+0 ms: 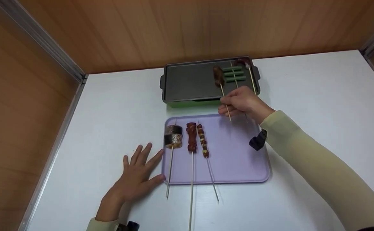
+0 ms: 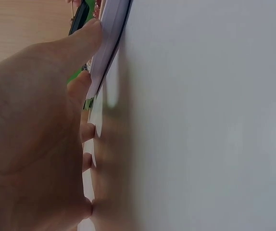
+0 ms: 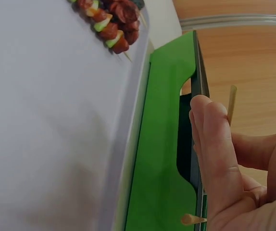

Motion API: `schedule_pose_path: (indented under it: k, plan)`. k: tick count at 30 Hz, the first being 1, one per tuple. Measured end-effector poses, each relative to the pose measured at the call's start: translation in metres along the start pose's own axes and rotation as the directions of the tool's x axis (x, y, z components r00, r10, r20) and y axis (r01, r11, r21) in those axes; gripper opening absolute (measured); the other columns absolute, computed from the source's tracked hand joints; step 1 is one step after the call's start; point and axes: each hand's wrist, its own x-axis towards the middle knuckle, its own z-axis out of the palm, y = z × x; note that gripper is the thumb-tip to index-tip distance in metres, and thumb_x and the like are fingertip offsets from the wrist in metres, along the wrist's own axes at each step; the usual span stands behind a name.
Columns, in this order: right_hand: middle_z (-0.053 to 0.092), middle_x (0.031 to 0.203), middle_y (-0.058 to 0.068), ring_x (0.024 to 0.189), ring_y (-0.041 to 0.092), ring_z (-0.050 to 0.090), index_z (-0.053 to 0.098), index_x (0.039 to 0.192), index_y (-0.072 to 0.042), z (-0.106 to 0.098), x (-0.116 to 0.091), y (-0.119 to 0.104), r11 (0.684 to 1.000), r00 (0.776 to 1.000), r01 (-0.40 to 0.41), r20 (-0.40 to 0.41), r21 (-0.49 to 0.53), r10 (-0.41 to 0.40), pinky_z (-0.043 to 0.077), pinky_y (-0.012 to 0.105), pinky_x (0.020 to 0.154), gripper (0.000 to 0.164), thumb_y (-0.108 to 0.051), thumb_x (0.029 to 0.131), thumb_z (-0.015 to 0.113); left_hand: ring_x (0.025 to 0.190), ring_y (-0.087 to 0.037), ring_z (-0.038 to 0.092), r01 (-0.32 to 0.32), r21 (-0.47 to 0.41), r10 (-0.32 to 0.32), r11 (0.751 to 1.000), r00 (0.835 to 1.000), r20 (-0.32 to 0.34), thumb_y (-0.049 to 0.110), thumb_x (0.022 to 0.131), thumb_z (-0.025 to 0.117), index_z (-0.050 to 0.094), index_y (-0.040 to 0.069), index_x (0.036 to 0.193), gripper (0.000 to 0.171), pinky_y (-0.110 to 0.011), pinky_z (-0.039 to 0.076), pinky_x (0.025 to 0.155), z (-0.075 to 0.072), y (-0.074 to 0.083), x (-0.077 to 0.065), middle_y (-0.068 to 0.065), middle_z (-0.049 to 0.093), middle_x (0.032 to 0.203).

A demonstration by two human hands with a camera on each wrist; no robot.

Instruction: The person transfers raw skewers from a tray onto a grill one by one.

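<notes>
Head view shows the right hand (image 1: 243, 101) pinching the thin stick (image 1: 223, 92) of a brown skewer (image 1: 218, 75) between thumb and finger. Its brown food is over the right half of the grill (image 1: 187, 81), just left of a green skewer (image 1: 234, 73); I can't tell if it touches the flat top. A dark red skewer (image 1: 243, 61) lies farther right. The left hand (image 1: 137, 181) is spread wide and holds nothing, with its thumb and one fingertip at the left edge of the purple tray (image 1: 238, 160). The food seems heavier than the stick, so a loose pinch could let it roll over and bump the green bits. The right hand is also right by the other two sticks, so a sideways move could knock them crooked. If the left hand pushes, the tray could slide, and the silver-and-black roll (image 1: 173, 136), red meat skewer (image 1: 191, 138) and thin mixed skewer (image 1: 202, 141) could shift, since their sticks poke past its near edge.
</notes>
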Motion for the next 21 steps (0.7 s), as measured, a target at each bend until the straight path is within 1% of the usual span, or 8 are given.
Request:
schedule_pose_path:
  k: [4, 9, 16, 21]
  plan:
    - [0.074, 0.086, 0.013, 0.073, 0.017, 0.073, 0.057, 0.128, 0.011, 0.0023, 0.0016, 0.0008, 1.0, 1.0, -0.003, 0.004, -0.005, 0.003, 0.058, 0.029, 0.066, 0.037, -0.013, 0.099, 0.059, 0.148, -0.04, 0.002, 0.004, -0.008, -0.004, 1.0, 1.0, 0.004, 0.058, 0.093, 0.054, 0.031, 0.035, 0.154, 0.069, -0.076, -0.003, 0.103, -0.0002, 0.0002, -0.0004, -0.01, 0.012, 0.164]
    - [0.074, 0.09, 0.014, 0.077, 0.017, 0.073, 0.056, 0.13, 0.01, 0.0039, 0.0028, 0.0016, 1.0, 1.0, -0.002, 0.01, -0.026, 0.002, 0.058, 0.03, 0.069, 0.039, -0.014, 0.1, 0.059, 0.148, -0.039, 0.001, 0.009, -0.006, -0.009, 1.0, 1.0, 0.005, 0.059, 0.093, 0.054, 0.031, 0.036, 0.154, 0.069, -0.076, -0.003, 0.103, 0.0004, 0.0001, -0.0005, -0.009, 0.012, 0.164]
    - [0.074, 0.095, 0.017, 0.08, 0.018, 0.073, 0.056, 0.13, 0.01, 0.0049, 0.0022, 0.0019, 0.999, 1.0, 0.006, 0.019, -0.032, -0.006, 0.058, 0.03, 0.067, 0.039, -0.014, 0.1, 0.059, 0.148, -0.04, 0.002, 0.002, -0.001, -0.002, 1.0, 1.0, -0.002, 0.059, 0.093, 0.055, 0.031, 0.035, 0.154, 0.069, -0.076, -0.002, 0.103, 0.0005, 0.0001, -0.0004, -0.01, 0.013, 0.164]
    - [0.074, 0.092, 0.017, 0.079, 0.018, 0.073, 0.058, 0.128, 0.01, 0.0062, -0.0007, 0.0016, 0.998, 1.0, 0.02, 0.014, -0.061, -0.019, 0.058, 0.029, 0.065, 0.039, -0.016, 0.099, 0.06, 0.148, -0.041, 0.002, -0.005, -0.007, 0.005, 1.0, 1.0, -0.001, 0.057, 0.093, 0.055, 0.031, 0.034, 0.154, 0.069, -0.077, -0.002, 0.102, 0.0002, 0.0002, -0.0001, -0.011, 0.013, 0.163]
